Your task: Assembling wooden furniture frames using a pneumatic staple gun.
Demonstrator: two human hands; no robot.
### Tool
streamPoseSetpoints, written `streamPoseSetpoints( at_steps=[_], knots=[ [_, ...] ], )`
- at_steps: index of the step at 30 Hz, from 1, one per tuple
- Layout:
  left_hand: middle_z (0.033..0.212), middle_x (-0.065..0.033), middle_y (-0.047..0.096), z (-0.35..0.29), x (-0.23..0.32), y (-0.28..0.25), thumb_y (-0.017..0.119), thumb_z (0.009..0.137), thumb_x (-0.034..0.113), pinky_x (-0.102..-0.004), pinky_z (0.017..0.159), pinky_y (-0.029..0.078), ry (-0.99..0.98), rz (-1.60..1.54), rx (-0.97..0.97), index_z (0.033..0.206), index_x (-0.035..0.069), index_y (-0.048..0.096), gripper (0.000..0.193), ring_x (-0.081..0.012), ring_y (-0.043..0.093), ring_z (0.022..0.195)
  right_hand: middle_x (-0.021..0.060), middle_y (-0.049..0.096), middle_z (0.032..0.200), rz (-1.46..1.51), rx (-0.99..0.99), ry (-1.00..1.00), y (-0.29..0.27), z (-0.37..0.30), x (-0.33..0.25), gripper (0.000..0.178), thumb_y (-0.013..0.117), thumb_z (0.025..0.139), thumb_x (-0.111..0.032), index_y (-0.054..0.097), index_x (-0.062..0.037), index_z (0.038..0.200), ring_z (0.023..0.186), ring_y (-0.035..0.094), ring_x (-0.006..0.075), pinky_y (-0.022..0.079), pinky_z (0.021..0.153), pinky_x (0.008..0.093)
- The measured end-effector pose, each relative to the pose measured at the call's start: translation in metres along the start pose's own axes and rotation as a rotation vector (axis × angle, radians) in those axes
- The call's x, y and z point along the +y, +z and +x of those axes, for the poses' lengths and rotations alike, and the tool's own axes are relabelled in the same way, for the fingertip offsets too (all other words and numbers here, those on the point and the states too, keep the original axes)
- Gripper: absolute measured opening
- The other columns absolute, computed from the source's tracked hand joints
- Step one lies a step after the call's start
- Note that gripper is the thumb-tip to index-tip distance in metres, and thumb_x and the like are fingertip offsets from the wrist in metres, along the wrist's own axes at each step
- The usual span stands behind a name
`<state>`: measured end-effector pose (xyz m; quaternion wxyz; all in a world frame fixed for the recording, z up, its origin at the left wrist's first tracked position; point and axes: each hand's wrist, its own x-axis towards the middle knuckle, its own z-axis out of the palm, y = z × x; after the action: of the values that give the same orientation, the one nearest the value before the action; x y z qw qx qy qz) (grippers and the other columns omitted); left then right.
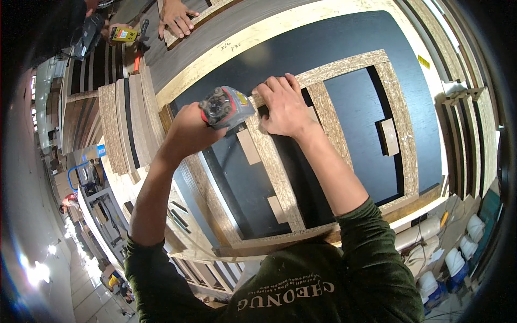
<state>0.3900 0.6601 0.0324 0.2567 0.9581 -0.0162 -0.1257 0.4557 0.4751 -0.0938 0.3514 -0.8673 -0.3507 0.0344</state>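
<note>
My left hand (189, 128) is closed around the handle of a grey and red nail gun (225, 107), whose rear cap faces up. The gun's body is over a joint of a particleboard frame (272, 169), hiding its nose. Just right of the gun, my right hand (283, 107) grips the frame's far rail, fingers bent over its edge. The frame's strips lie across a large black panel (425, 134). Small wooden blocks are set against the strips, among them one block (389, 137) at the right and another block (249, 146) below the gun.
Beyond the panel, another person's hand (176, 19) rests on a board; a second hand nearby holds a yellow and black tool (125, 34). Stacked boards (121, 124) stand at the left, with long strips (468, 107) along the right. White buckets (455, 261) sit at the lower right.
</note>
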Motion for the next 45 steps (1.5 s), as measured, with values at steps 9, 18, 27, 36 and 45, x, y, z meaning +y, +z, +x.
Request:
streamPoseSetpoints(
  at_steps=[9,18,27,36,45],
  knots=[
    [0.08,-0.0151,0.066,-0.053,-0.011,0.01,0.077,0.068,0.021,-0.0384,0.068,0.053,-0.081,0.036,-0.037,0.095,0.005,0.066,0.033,-0.0302,0.067,0.077,0.0123,0.054,0.106,-0.021,-0.034,-0.044,-0.003,0.005,-0.007,0.047,0.066,0.065,-0.018,0.058,-0.0088,0.111,0.114,0.049,0.0293,0.023,0.112,0.0464],
    [0.078,-0.017,0.068,-0.325,0.085,0.089,0.079,0.066,0.028,-0.0392,0.063,0.053,-0.671,-0.408,0.11,0.101,0.005,0.067,0.044,-0.0302,0.069,0.071,0.0112,0.053,0.114,-0.119,-0.126,-0.034,-0.003,0.005,-0.006,0.056,0.07,0.063,-0.023,0.057,-0.0145,0.117,0.12,0.045,0.0291,0.022,0.112,0.0484],
    [0.08,-0.0128,0.069,-0.428,0.21,0.187,0.073,0.071,0.016,-0.0323,0.067,0.051,-1.041,-0.848,0.7,0.088,-0.001,0.066,0.025,-0.0136,0.065,0.077,0.0091,0.05,0.127,-0.147,-0.246,-0.099,-0.011,0.008,0.007,0.069,0.072,0.066,-0.022,0.047,-0.0174,0.13,0.125,0.043,0.0293,0.022,0.111,0.0535],
    [0.076,-0.0134,0.069,-0.43,0.238,0.285,0.07,0.072,0.013,-0.031,0.064,0.051,-1.016,-1.414,0.881,0.085,-0.001,0.067,0.02,-0.0158,0.065,0.07,0.0099,0.045,0.137,-0.251,0.072,-0.092,-0.108,-0.008,0.113,0.056,0.067,0.074,-0.021,0.05,-0.0128,0.127,0.13,0.04,0.0305,0.029,0.108,0.0559],
    [0.069,-0.0133,0.067,-0.32,0.292,0.278,0.075,0.07,0.022,-0.0316,0.062,0.051,-0.984,-0.845,0.453,0.082,-0.001,0.068,0.027,-0.0135,0.065,0.066,0.0099,0.063,0.105,-0.085,0.012,-0.179,-0.125,-0.003,0.141,0.033,0.066,0.075,-0.014,0.064,-0.0112,0.108,0.106,0.057,0.0287,0.039,0.103,0.0446]
  ],
)
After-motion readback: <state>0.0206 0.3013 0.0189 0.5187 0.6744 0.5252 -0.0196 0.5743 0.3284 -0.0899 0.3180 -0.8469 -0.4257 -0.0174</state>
